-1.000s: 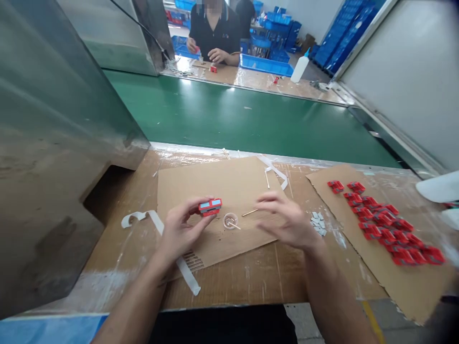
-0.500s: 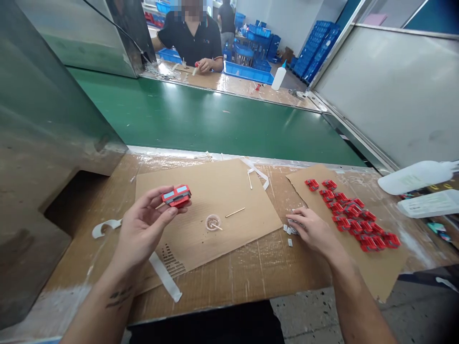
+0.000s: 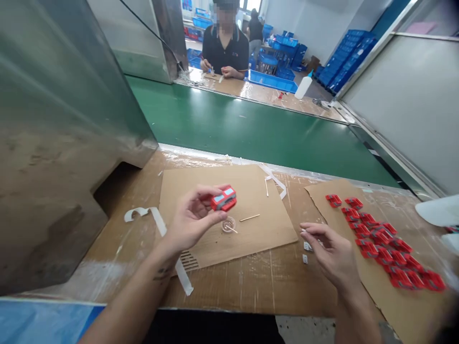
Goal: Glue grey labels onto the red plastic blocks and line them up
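My left hand (image 3: 195, 215) holds a small red and grey plastic piece (image 3: 224, 198) with two pale blue rectangles on top, thumb below and fingers behind. It is above a small clear cup (image 3: 228, 224) that has a stick leaning in it. My right hand (image 3: 330, 251) is closed in a pinch, with a bit of a small white piece (image 3: 303, 231) showing at the fingertips. Just under those fingers, a few small grey-white tiles (image 3: 305, 259) lie on the table, partly hidden by the hand.
A cardboard sheet (image 3: 201, 184) lies in front of me, with a thin stick (image 3: 250, 218) on it. On the right, another cardboard (image 3: 322, 191) carries several red pieces (image 3: 383, 235). Beyond runs a green conveyor belt (image 3: 229, 119); across it sits a person (image 3: 225, 48). A metal housing (image 3: 68, 143) stands left.
My right hand has lifted off the small tiles and pinches one small piece. My left hand has brought the red piece to the right, towards the cup. The view has shifted left.
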Demonstrator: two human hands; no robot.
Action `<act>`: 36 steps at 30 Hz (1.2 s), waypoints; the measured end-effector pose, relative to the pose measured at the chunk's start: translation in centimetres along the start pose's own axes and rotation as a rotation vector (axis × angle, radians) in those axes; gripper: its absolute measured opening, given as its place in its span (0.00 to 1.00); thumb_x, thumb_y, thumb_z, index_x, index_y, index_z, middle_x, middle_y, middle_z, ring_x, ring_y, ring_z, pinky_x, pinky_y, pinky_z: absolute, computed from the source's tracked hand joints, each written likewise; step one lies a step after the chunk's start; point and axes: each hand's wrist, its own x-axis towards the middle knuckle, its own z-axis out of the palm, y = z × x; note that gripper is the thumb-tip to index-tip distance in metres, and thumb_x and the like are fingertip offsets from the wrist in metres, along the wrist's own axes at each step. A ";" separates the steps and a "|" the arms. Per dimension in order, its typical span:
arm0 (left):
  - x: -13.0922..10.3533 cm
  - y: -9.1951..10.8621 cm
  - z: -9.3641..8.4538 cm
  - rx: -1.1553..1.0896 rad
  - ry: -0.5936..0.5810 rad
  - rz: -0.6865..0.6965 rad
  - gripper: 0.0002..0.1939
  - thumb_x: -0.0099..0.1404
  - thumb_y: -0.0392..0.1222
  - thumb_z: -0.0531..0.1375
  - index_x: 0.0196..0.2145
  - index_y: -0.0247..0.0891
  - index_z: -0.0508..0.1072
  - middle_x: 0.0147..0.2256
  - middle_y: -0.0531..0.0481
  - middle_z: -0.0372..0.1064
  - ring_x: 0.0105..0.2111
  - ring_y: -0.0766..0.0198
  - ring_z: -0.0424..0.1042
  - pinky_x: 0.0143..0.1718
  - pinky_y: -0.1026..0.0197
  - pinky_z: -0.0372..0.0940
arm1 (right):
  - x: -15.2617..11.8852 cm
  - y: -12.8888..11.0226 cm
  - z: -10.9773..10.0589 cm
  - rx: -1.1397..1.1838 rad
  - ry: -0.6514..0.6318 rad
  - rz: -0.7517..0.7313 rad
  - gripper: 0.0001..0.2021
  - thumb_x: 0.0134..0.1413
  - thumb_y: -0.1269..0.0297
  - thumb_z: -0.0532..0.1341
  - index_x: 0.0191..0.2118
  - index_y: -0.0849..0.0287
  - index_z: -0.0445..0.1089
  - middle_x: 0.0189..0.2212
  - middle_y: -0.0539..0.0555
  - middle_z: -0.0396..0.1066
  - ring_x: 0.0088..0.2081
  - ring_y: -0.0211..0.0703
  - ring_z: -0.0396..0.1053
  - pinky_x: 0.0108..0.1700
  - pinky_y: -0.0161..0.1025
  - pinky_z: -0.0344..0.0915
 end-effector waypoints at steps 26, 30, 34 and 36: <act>-1.9 -2.1 -0.1 0.023 -0.059 0.012 0.17 0.53 0.27 0.74 0.37 0.37 0.75 0.50 0.44 0.76 0.52 0.60 0.76 0.53 0.61 0.71 | 4.1 -9.9 9.7 0.471 0.198 -0.563 0.17 0.55 0.84 0.65 0.43 0.54 0.77 0.38 0.54 0.77 0.38 0.44 0.76 0.36 0.44 0.77; -2.0 -2.1 -0.1 0.041 -0.097 -0.014 0.16 0.54 0.27 0.73 0.38 0.37 0.75 0.51 0.43 0.76 0.52 0.59 0.77 0.53 0.60 0.72 | 3.9 -9.9 9.7 0.339 0.212 -0.658 0.17 0.57 0.84 0.64 0.45 0.54 0.77 0.39 0.55 0.77 0.39 0.44 0.76 0.35 0.44 0.78; -2.1 -2.0 -0.1 0.064 -0.107 -0.013 0.17 0.55 0.26 0.73 0.41 0.37 0.76 0.52 0.42 0.77 0.51 0.59 0.78 0.52 0.61 0.73 | 3.8 -10.3 9.8 0.314 0.212 -0.684 0.17 0.57 0.84 0.64 0.47 0.57 0.77 0.39 0.56 0.77 0.40 0.45 0.76 0.36 0.43 0.78; -2.0 -1.9 -0.1 0.065 -0.102 -0.003 0.20 0.55 0.26 0.73 0.43 0.38 0.77 0.52 0.43 0.77 0.50 0.59 0.78 0.51 0.61 0.74 | 3.9 -10.4 9.8 0.312 0.212 -0.693 0.18 0.57 0.85 0.64 0.48 0.59 0.77 0.38 0.56 0.77 0.40 0.45 0.76 0.36 0.42 0.78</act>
